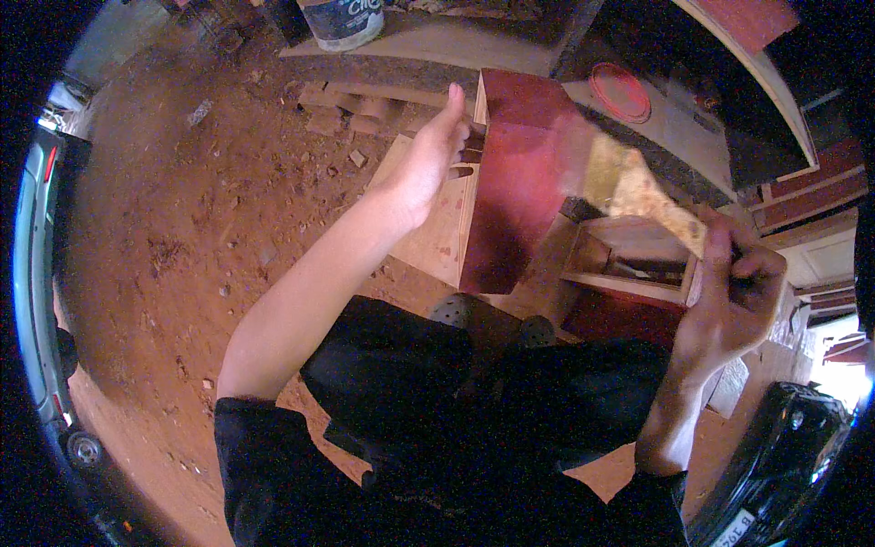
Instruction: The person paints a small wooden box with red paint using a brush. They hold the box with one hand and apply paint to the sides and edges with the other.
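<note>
My left hand (437, 154) is at the left edge of a red-faced wooden piece (516, 184), its thumb up and its fingers reaching behind the bare wood edge. My right hand (735, 280) grips the stained handle of what looks like a flat paintbrush (646, 184); its blurred head is against the red face. Below the brush is an open wooden box (629, 284) with a red side. A pale wooden board (431, 239) with red spots lies beneath my left hand.
A white-and-dark bucket (346, 27) stands at the top on a board. A red round lid or ring (621, 92) lies at the upper right. Wood offcuts (348, 109) are on the dirt ground (171, 239). Vehicles stand at the far left (41, 273) and lower right (779, 458).
</note>
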Motion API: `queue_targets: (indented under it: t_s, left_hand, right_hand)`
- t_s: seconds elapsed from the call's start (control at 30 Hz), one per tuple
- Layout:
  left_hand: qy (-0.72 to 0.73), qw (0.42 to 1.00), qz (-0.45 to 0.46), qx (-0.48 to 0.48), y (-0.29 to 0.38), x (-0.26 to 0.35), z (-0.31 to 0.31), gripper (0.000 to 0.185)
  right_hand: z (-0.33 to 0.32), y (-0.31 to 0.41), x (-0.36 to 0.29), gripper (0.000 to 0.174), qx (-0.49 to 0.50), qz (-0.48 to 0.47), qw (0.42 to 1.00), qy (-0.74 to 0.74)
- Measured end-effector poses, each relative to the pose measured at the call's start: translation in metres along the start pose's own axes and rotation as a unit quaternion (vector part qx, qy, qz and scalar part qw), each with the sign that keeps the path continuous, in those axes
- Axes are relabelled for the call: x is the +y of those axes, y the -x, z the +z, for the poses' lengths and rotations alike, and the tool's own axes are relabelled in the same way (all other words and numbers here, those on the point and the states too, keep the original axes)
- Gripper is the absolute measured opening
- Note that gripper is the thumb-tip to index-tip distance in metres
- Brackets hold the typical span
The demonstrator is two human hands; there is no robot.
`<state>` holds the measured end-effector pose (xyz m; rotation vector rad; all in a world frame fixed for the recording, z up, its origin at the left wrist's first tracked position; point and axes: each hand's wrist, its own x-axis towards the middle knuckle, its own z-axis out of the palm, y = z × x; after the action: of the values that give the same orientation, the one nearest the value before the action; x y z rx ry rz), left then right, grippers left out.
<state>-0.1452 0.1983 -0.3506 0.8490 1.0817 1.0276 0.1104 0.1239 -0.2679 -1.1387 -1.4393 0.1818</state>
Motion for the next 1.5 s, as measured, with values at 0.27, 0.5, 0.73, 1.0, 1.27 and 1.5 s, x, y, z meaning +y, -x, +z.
queue_targets:
  t_s: [0.27, 0.5, 0.73, 1.0, 1.27, 1.5]
  left_hand:
    - [0.009, 0.998, -0.029, 0.055, 0.0, -0.001, 0.001, 0.092]
    - [-0.025, 0.998, 0.001, 0.051, -0.012, -0.005, 0.0, 0.095]
    - [-0.025, 0.999, 0.036, 0.012, -0.038, -0.006, 0.005, 0.082]
    - [-0.042, 0.998, 0.038, 0.018, -0.046, -0.016, -0.003, 0.079]
    - [-0.047, 0.998, 0.048, -0.002, -0.039, -0.012, -0.001, 0.079]
    - [-0.021, 0.999, 0.036, -0.012, -0.023, 0.0, 0.007, 0.09]
  right_hand:
    - [0.004, -0.002, 0.008, 0.027, -0.024, 0.026, 0.999, 0.037]
    - [-0.034, -0.029, 0.022, 0.025, 0.094, 0.054, 0.976, 0.187]
    - [-0.022, -0.024, 0.005, 0.02, -0.247, -0.015, 0.969, 0.021]
    - [0.015, -0.009, 0.015, 0.012, -0.433, -0.165, 0.884, 0.054]
    - [0.016, -0.008, 0.018, 0.017, -0.425, -0.24, 0.87, 0.075]
    - [0.023, 0.007, 0.006, 0.027, -0.433, -0.341, 0.829, 0.095]
